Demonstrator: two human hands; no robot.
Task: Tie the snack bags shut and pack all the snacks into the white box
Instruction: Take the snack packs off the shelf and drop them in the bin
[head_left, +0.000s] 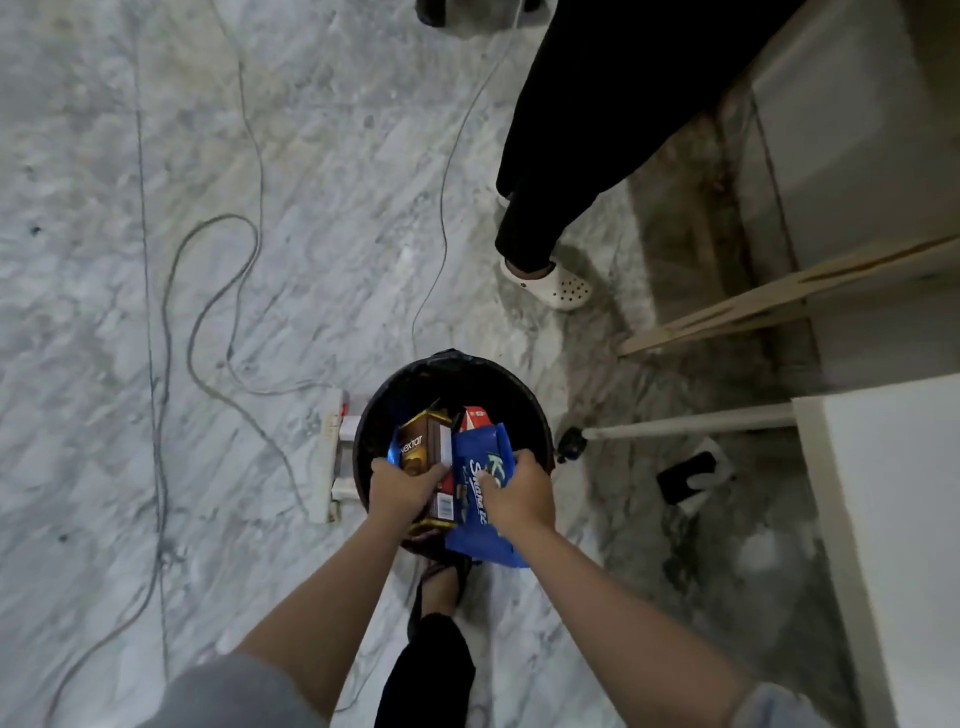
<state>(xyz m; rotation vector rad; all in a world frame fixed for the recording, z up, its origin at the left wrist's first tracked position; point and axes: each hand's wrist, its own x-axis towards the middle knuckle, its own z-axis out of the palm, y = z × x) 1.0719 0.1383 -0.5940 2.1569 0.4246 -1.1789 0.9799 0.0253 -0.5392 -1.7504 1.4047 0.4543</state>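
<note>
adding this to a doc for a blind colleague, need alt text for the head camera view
Seen from above, a person's left hand grips a brown Nextar pack and the right hand grips a blue snack bag, both over a round black bin on a marble floor. Another person's leg in a white clog stands nearby.

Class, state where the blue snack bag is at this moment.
In the head view it sits low centre, the blue snack bag gripped by the right hand, over the black bin, right of the brown Nextar pack.
</note>
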